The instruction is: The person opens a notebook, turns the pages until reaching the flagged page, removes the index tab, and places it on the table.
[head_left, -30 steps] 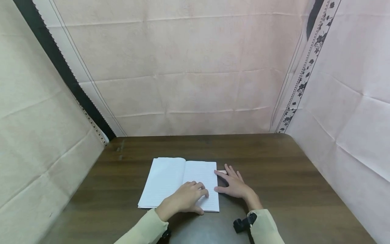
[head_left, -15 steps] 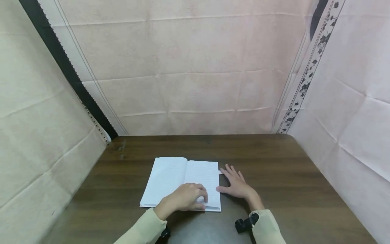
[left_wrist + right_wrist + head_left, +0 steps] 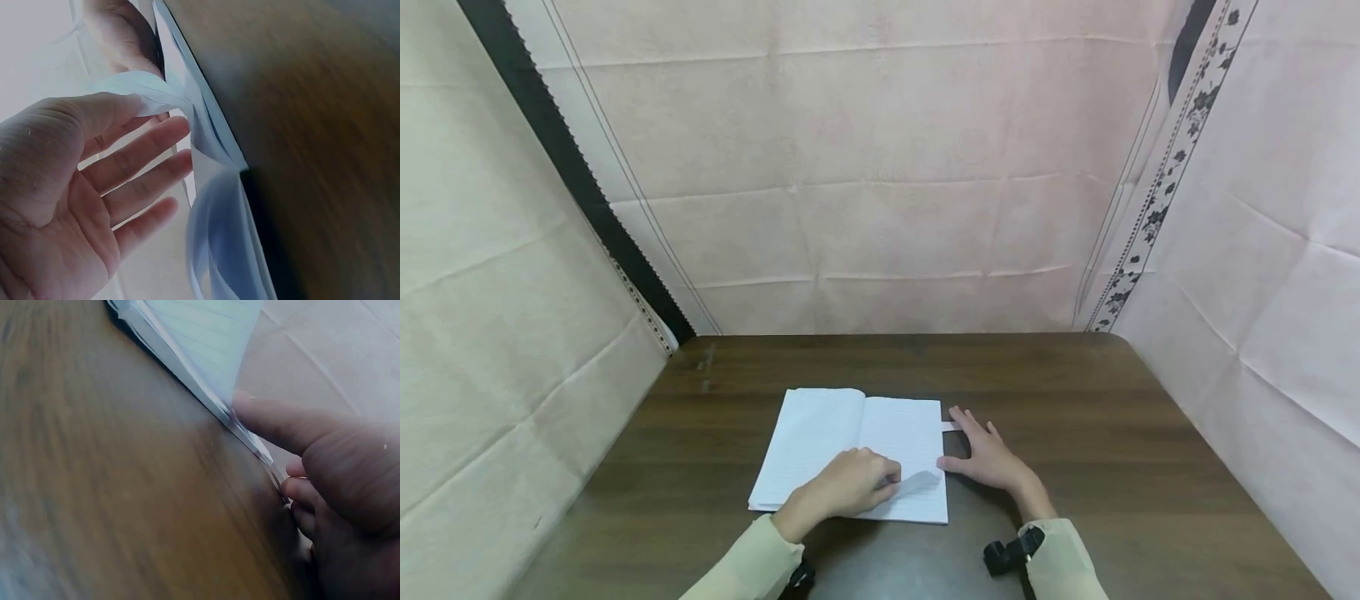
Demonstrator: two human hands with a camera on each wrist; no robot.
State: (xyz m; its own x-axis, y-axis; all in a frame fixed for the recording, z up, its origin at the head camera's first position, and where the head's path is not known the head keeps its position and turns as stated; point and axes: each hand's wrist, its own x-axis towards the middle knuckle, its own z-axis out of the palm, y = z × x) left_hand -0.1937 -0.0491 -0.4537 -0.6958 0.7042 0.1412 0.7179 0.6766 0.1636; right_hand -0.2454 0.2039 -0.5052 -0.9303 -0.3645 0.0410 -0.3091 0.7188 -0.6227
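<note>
One page [image 3: 919,482] lifted higher, two hands [image 3: 846,483] [image 3: 988,459]

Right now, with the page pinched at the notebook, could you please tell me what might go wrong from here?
The page curves sharply where the left grip pinches it, so a hard pull could crease or tear it.
The right grip has its thumb at the notebook's right edge and might hinder the page as it turns.
The white strip juts out beside those fingers and could get nudged.
</note>
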